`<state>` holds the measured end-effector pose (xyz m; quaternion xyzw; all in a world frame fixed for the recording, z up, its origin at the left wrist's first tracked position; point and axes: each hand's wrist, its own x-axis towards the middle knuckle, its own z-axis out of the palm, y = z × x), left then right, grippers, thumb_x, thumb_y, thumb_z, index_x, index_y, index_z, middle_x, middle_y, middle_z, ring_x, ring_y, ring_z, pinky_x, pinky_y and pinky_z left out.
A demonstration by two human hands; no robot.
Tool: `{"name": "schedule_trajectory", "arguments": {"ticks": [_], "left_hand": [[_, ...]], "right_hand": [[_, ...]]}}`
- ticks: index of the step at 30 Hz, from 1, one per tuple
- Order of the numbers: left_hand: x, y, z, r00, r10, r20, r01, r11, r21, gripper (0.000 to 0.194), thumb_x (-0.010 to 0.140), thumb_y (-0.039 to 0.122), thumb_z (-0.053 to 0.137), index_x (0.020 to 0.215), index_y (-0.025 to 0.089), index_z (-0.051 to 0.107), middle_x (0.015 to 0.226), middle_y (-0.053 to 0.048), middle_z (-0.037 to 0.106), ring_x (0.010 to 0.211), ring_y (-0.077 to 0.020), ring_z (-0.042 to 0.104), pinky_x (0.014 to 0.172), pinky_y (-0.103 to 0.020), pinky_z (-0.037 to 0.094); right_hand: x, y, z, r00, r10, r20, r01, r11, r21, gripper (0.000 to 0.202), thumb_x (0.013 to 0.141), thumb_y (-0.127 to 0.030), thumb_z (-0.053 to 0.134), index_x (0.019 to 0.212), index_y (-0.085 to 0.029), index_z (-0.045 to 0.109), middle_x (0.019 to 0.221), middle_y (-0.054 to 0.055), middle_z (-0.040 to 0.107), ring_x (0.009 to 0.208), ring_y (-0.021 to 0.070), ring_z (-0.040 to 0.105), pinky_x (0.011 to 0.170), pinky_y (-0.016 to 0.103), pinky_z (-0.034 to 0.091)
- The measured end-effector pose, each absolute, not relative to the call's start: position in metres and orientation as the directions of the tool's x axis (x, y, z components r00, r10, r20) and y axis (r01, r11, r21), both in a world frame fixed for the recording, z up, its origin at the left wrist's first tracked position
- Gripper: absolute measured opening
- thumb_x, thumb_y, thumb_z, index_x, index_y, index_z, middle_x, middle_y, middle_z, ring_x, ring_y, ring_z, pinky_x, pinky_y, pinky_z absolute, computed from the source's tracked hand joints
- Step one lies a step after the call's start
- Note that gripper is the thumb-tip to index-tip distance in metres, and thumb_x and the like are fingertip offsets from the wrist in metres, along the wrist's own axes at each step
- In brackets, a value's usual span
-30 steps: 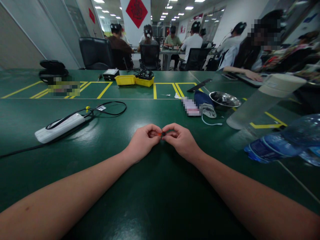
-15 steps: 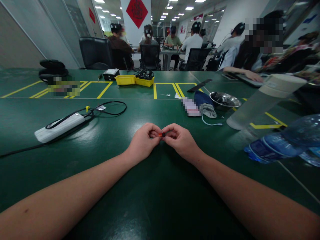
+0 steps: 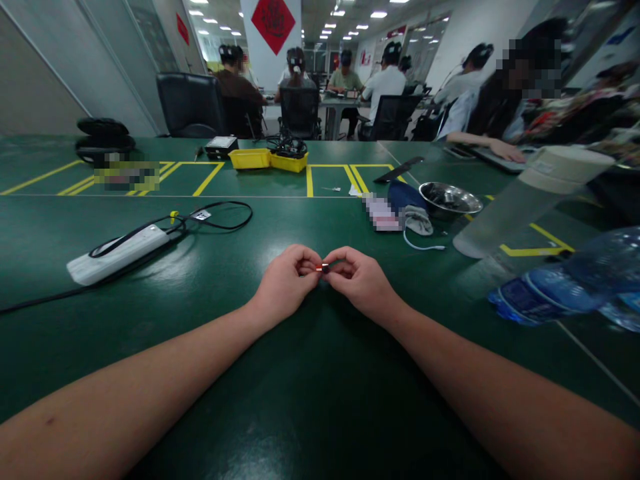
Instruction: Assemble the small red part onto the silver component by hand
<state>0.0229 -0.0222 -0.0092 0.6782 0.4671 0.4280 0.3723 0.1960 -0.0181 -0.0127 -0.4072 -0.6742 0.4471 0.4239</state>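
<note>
Fingertip to fingertip, my left hand [image 3: 290, 275] and my right hand [image 3: 356, 275] meet over the green table [image 3: 240, 413]. Between them they pinch a tiny orange-and-black piece [image 3: 324, 268]. Its orange end lies by my left fingertips and its dark end by my right ones. Both hands are closed, thumb against forefinger. The piece is too small, and too much covered by the fingers, to tell its kind or whether it is one part or two.
A white power strip [image 3: 120, 253] with black cable lies left. Yellow trays [image 3: 250, 159] stand at the back. To the right are a metal bowl [image 3: 470, 205], a grey pouch [image 3: 418, 220], a frosted bottle [image 3: 493, 213] and a blue-labelled bottle [image 3: 537, 293]. A person sits at a laptop [image 3: 500, 157].
Both hands stay in nearly the same place. The small piece seems slightly turned, with a bright glint on it now. The whole view has shifted very slightly.
</note>
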Motion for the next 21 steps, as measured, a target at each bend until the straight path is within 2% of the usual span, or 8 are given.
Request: {"name": "schedule_trajectory", "arguments": {"ticks": [7,13,17,21], "left_hand": [[0.022,-0.0213,-0.0069,0.214,0.94,0.267,0.422,-0.336,0.842,0.009,0.074,0.011,0.061,0.081,0.017,0.062,0.077,-0.001,0.061,0.069,-0.012,0.057,0.063,-0.025,0.045],[0.0237,-0.0239,-0.0018,0.253,0.942,0.221,0.309,-0.295,0.904,0.012,0.077,0.014,0.059,0.088,0.017,0.062,0.075,0.0,0.06,0.067,-0.0115,0.055,0.062,-0.024,0.044],[0.0227,-0.0222,-0.0017,0.233,0.959,0.16,0.242,-0.217,0.946,0.015,0.078,0.014,0.059,0.092,0.017,0.063,0.076,0.0,0.062,0.066,-0.0113,0.056,0.062,-0.024,0.045],[0.0224,-0.0192,-0.0057,0.179,0.974,0.138,0.104,-0.158,0.982,0.012,0.076,0.013,0.061,0.088,0.017,0.06,0.079,-0.001,0.065,0.07,-0.0115,0.06,0.065,-0.024,0.047]], "right_hand": [[0.1963,-0.0188,-0.0128,-0.316,0.92,0.231,0.232,0.311,-0.922,0.024,0.077,-0.017,0.063,0.1,-0.017,0.062,0.081,0.003,0.068,0.069,0.0148,0.064,0.064,0.027,0.05],[0.1969,-0.0183,-0.011,-0.314,0.916,0.251,0.214,0.326,-0.921,0.028,0.079,-0.017,0.06,0.107,-0.018,0.062,0.094,0.005,0.068,0.074,0.014,0.063,0.066,0.027,0.05],[0.197,-0.0173,-0.0102,-0.25,0.94,0.233,0.158,0.277,-0.948,0.021,0.078,-0.018,0.061,0.099,-0.017,0.064,0.09,0.004,0.068,0.073,0.0144,0.063,0.068,0.029,0.052],[0.197,-0.017,-0.0103,-0.235,0.95,0.204,0.053,0.222,-0.974,0.019,0.078,-0.019,0.064,0.096,-0.017,0.061,0.093,0.006,0.069,0.082,0.0173,0.068,0.078,0.034,0.055]]}}
